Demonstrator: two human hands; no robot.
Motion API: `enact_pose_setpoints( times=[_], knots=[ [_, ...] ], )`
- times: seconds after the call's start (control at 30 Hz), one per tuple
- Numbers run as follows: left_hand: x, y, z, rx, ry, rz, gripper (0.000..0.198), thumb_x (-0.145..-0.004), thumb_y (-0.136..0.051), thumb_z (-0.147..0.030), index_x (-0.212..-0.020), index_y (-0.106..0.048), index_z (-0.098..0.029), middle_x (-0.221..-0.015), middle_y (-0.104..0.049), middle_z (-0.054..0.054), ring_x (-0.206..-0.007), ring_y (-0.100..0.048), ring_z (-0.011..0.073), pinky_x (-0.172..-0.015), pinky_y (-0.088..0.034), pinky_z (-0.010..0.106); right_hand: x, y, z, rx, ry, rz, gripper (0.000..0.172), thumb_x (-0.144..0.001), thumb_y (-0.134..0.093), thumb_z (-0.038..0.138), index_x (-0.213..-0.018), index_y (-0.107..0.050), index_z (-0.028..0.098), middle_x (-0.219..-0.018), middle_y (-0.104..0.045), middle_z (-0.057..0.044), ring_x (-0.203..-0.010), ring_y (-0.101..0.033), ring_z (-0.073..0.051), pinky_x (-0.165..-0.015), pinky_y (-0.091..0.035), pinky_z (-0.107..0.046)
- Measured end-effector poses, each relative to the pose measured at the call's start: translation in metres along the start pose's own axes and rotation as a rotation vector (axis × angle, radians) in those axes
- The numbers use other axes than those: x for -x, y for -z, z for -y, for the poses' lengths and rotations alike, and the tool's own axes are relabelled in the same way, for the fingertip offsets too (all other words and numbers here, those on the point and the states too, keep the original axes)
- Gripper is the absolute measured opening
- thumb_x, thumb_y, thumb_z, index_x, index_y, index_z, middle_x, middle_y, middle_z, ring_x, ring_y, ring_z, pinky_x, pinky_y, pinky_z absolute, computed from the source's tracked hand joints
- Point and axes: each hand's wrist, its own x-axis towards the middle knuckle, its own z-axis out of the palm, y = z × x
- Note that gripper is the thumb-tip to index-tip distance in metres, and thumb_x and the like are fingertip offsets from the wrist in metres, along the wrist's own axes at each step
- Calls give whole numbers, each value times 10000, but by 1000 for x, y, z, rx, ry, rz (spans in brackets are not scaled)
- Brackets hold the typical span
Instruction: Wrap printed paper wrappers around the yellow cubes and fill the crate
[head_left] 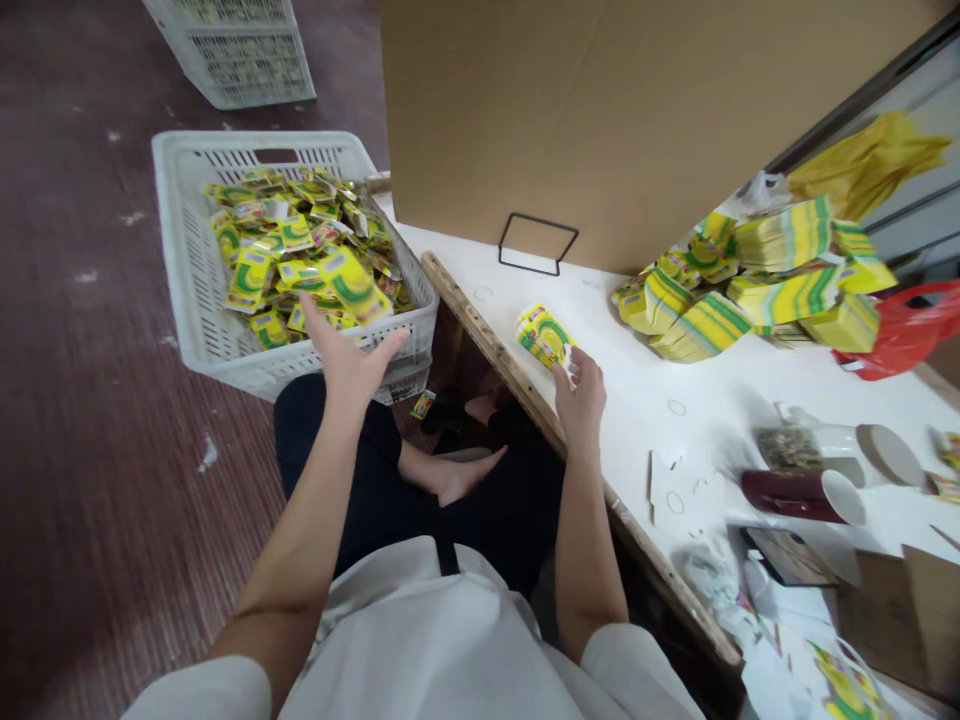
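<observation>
My left hand [347,362] reaches over the near rim of a white plastic basket [174,250], its thumb and fingers spread apart. Just past the fingertips is a blurred yellow-green packet [352,285], apparently clear of the hand above the heap. Many similar small packets [251,275] lie loose in the basket. At the white table, my right hand [581,400] has its curled fingers and thumb at the near end of a small stack of yellow-green printed cards [544,335]. Part of that end is hidden by the fingers.
Bundled yellow-green cards [784,240] are piled at the table's back right, beside a red plastic bag [911,325]. A large cardboard box [525,120] stands behind a black wire frame [536,245]. Farther right are a maroon cup [795,495], a jar [832,450] and a phone [791,555].
</observation>
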Motion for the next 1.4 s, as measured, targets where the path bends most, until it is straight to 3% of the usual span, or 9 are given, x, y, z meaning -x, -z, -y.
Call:
enact_pose_setpoints(
  times=[0.1,0.23,0.33,0.63,0.8,0.9,1.03,1.2,1.4],
  knots=[
    [8,-2,2,3,-10,53,1160,-755,-843,-409,-1560,-97,-34,-1671,-92,275,-1569,-127,361,-1287,-115,555,-28,3,-11,362,-132,-66,367,-798,-675,279,-1122,-661,105,-1180,-616,-237,-1164,-584,-361,-1046,-421,-562],
    [60,-16,8,135,112,265,950,-770,-820,-434,-1530,-302,-199,-1550,-419,206,-1460,-408,361,-1182,-383,548,-36,-6,-17,391,-143,-58,186,-765,-674,238,-925,-640,148,-1047,-628,-184,-1086,-579,-344,-1038,-396,-537],
    [87,-23,10,171,185,402,798,-806,-772,-389,-1485,-389,-218,-1405,-572,180,-1344,-546,325,-1096,-475,526,-34,-9,-17,375,-135,-58,151,-752,-656,233,-871,-574,187,-987,-625,-144,-1009,-576,-318,-1007,-405,-514],
    [89,-20,-1,193,223,567,577,-810,-742,-381,-1331,-561,-213,-1249,-676,152,-1165,-649,297,-992,-529,508,-28,0,-11,190,-127,-109,238,-704,-646,199,-840,-454,233,-767,-580,-16,-752,-573,-225,-834,-466,-428],
    [96,-20,-5,375,299,659,731,-726,-825,-478,-1353,-547,-223,-1284,-651,167,-1219,-622,320,-1008,-522,528,1,-3,14,-81,-11,-42,192,-815,-612,295,-968,-519,225,-831,-638,-29,-764,-621,-188,-782,-513,-358],
    [94,-25,-15,644,322,603,857,-691,-825,-606,-1398,-519,-230,-1429,-563,182,-1312,-567,354,-1058,-504,536,36,-19,39,-255,104,251,161,-834,-630,310,-968,-577,238,-794,-659,-13,-700,-608,-172,-698,-520,-331],
    [83,-27,-35,974,387,394,754,-769,-653,-772,-1297,-624,-236,-1412,-606,139,-1310,-585,344,-1091,-511,515,79,-45,66,-375,165,554,108,-789,-677,277,-859,-613,225,-750,-651,10,-655,-603,-148,-606,-498,-277],
    [81,-24,-44,969,413,248,547,-866,-591,-716,-1033,-719,-212,-977,-752,93,-1014,-730,276,-920,-615,427,101,-54,77,-479,144,521,98,-797,-661,233,-855,-582,236,-876,-628,-15,-778,-610,-167,-722,-537,-319],
    [99,-31,-37,808,333,129,504,-937,-526,-646,-1139,-685,-213,-1054,-741,98,-1002,-724,258,-901,-622,404,107,-55,75,-595,-23,470,231,-765,-696,262,-923,-528,248,-875,-605,1,-777,-612,-161,-726,-539,-312]
  ],
)
